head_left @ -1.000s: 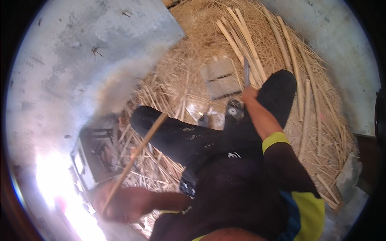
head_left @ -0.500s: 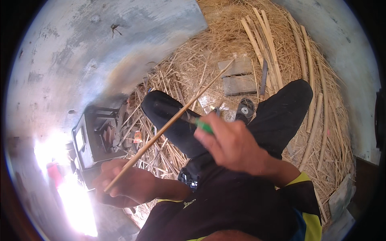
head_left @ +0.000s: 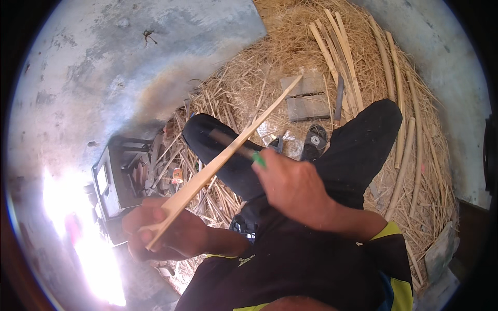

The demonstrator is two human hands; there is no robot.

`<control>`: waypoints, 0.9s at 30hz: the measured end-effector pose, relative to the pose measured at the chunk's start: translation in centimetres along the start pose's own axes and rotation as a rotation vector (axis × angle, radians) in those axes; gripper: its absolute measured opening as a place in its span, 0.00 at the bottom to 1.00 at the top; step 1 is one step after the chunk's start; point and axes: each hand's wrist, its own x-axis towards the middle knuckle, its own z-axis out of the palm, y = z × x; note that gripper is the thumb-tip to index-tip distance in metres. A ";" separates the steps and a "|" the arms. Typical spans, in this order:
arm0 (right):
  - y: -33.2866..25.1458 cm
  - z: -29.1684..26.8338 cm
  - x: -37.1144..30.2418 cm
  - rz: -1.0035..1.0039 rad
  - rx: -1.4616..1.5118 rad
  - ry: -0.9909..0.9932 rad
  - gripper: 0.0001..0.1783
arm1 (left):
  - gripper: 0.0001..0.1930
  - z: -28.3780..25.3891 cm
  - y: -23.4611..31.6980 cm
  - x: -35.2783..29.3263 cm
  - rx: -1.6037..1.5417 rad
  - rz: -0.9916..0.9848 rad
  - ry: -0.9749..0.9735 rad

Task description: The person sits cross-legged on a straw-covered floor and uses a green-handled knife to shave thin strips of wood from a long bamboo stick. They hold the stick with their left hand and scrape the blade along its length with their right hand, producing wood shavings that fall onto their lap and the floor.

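My left hand (head_left: 168,232) is closed around the near end of a long, pale bamboo strip (head_left: 210,170). The strip slants up and away to the right over my lap, its broad face showing. My right hand (head_left: 295,189) grips a knife by its green handle (head_left: 258,159). Its blade (head_left: 241,149) is smeared by motion and crosses the strip near the middle; I cannot tell whether it touches.
Several split strips (head_left: 345,62) lie on shavings beyond my right knee. Long poles (head_left: 409,155) run along the right side. Two grey blocks (head_left: 308,108) sit between my knees, near a dark shoe (head_left: 315,141). A dark open box (head_left: 116,171) stands at left.
The strip has turned in my left hand, so a wider face shows now. My right hand has shifted slightly, still gripping the knife, and its blade is now seen across the strip.
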 end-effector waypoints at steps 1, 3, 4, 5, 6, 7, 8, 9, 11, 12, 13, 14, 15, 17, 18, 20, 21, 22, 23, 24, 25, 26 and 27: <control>0.0 -0.2 -0.2 0.002 0.021 -0.037 0.10 | 0.11 -0.3 -0.1 0.1 -0.065 0.011 -0.089; -1.1 -1.8 -0.5 0.004 0.071 -0.117 0.08 | 0.10 -1.3 0.0 0.2 -0.182 0.035 -0.272; -2.0 -2.5 -0.6 0.003 0.100 -0.161 0.08 | 0.09 -1.4 0.0 0.2 -0.204 0.038 -0.278; -3.0 -3.2 -1.0 -0.116 0.105 -0.143 0.08 | 0.08 -1.1 0.2 0.0 -0.235 0.028 -0.290; -3.0 -3.1 -1.3 -0.087 0.087 -0.142 0.08 | 0.07 -1.1 0.3 -0.2 -0.266 0.018 -0.300; -2.9 -2.8 -1.6 -0.060 0.069 -0.141 0.08 | 0.06 -1.3 0.4 -0.1 -0.244 0.008 -0.328; -2.5 -2.7 -1.8 -0.019 0.031 -0.120 0.08 | 0.06 -0.9 0.3 -0.1 -0.220 0.014 -0.319; -0.2 -1.5 -1.4 0.048 -0.083 -0.090 0.08 | 0.06 -0.8 0.4 0.0 -0.168 0.040 -0.305; 1.6 -1.5 -0.7 0.151 -0.147 -0.138 0.09 | 0.06 -0.7 0.6 0.0 -0.159 0.057 -0.283; 1.3 -1.8 -0.9 0.147 -0.087 -0.152 0.09 | 0.06 -0.9 0.8 -0.3 -0.194 0.060 -0.281; 0.1 -2.0 -1.3 0.001 -0.021 -0.086 0.09 | 0.07 -1.0 0.9 -0.5 -0.228 0.064 -0.279; -1.1 -2.1 -1.8 -0.125 0.040 -0.023 0.08 | 0.07 -0.9 0.8 -0.5 -0.239 0.062 -0.285; -1.3 -2.0 -1.8 -0.129 0.107 -0.016 0.07 | 0.08 -0.8 0.5 -0.5 -0.250 0.061 -0.290; 0.8 -1.5 -1.0 0.168 -0.053 -0.135 0.08 | 0.09 -0.6 0.2 -0.1 -0.246 0.055 -0.281; 2.5 -1.0 -0.6 0.318 -0.132 -0.189 0.09 | 0.10 -0.5 0.1 0.0 -0.231 0.044 -0.274; 3.9 -0.3 -0.6 0.132 -0.134 -0.060 0.09 | 0.11 -0.7 0.3 -0.2 -0.136 0.003 -0.174; 2.4 -1.0 -0.5 0.097 -0.073 -0.046 0.09 | 0.12 -0.5 0.5 -0.7 -0.076 -0.035 -0.097; 1.4 -1.3 -0.4 0.065 -0.011 -0.031 0.08 | 0.13 -0.3 0.6 -1.0 -0.016 -0.073 -0.021; 1.2 -0.7 -0.2 0.023 0.000 -0.012 0.08 | 0.12 -0.4 0.7 -0.8 0.059 -0.034 -0.085; 1.3 0.4 -0.2 -0.019 0.013 0.007 0.08 | 0.12 -0.5 0.6 -0.8 0.134 0.005 -0.148; 2.1 1.4 -0.5 -0.040 0.002 0.041 0.08 | 0.12 0.0 0.1 -1.2 0.178 0.030 -0.215; 4.2 2.2 -0.4 0.051 -0.116 0.011 0.09 | 0.13 1.4 -0.1 -2.3 0.085 -0.087 -0.293; 7.4 2.6 0.1 0.145 -0.230 -0.018 0.09 | 0.14 2.2 0.1 -3.0 0.037 -0.119 -0.281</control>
